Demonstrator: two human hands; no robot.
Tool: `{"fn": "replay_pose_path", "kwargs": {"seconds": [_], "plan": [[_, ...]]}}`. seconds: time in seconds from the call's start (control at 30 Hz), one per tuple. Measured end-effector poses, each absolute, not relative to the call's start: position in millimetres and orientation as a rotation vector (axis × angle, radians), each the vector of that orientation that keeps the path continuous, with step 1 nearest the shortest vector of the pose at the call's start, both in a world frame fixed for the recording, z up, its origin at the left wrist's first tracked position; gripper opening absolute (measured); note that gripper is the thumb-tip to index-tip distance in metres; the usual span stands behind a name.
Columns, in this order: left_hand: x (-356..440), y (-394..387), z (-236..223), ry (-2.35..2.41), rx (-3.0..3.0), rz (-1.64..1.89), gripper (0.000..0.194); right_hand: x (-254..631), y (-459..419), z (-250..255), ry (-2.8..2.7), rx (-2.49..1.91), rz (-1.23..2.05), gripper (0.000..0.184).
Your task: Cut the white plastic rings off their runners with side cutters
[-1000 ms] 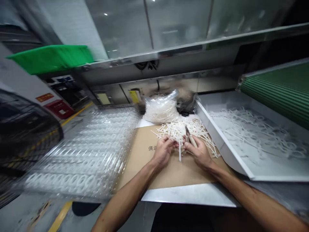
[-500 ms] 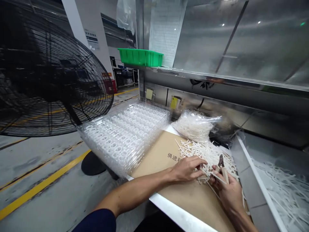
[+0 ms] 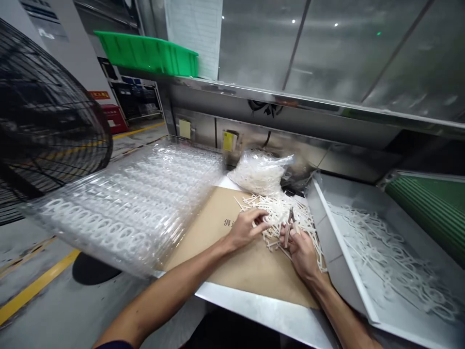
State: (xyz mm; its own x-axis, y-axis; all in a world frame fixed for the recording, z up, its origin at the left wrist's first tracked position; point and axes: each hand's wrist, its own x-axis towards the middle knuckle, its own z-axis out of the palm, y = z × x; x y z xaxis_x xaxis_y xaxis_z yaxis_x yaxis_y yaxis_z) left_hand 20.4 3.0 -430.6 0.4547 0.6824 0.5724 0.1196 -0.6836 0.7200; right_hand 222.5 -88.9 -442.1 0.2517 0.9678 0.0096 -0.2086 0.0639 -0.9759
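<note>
My right hand (image 3: 302,248) is closed round a pair of nippers (image 3: 288,233), whose dark jaws point up and away from me. To its left, my left hand (image 3: 247,228) is bent over the near edge of a pile of white plastic pieces (image 3: 276,206). Its thumb and fingers are apart, and I see nothing between them. The thin, stick-like pieces lie on a brown cardboard sheet (image 3: 254,271) printed with dark characters. Behind the pile sits a clear plastic bag (image 3: 259,174) full of similar white pieces.
Stacked clear trays (image 3: 119,194) of white ring-shaped parts stand at left, beside a black fan (image 3: 54,116). On the right, a white bin (image 3: 363,291) holds loose white pieces near a green ribbed belt (image 3: 432,208). A green basket (image 3: 145,55) rests on the metal shelf.
The view has swung to the right, showing more of the white bin and the green belt. A white piece by my right hand's fingers no longer shows there. The nippers stay in that hand.
</note>
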Motion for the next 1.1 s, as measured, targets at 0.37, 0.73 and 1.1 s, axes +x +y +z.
{"fn": "replay_pose_path", "kwargs": {"seconds": [0.37, 0.73, 1.1], "plan": [[14.1, 10.9, -426.5, 0.796, 1.760, 1.345, 0.036, 206.2, -109.3, -440.8, -1.149, -1.079, 1.221, 0.045], [15.7, -8.5, -411.6, 0.691, 2.025, 1.386, 0.026, 201.2, -123.9, -432.2, -1.224, -1.137, 1.274, 0.033], [14.4, -13.4, -410.6, 0.623, 2.047, 1.406, 0.033, 203.9, -126.6, -433.3, -1.185, -1.145, 1.260, 0.036]]}}
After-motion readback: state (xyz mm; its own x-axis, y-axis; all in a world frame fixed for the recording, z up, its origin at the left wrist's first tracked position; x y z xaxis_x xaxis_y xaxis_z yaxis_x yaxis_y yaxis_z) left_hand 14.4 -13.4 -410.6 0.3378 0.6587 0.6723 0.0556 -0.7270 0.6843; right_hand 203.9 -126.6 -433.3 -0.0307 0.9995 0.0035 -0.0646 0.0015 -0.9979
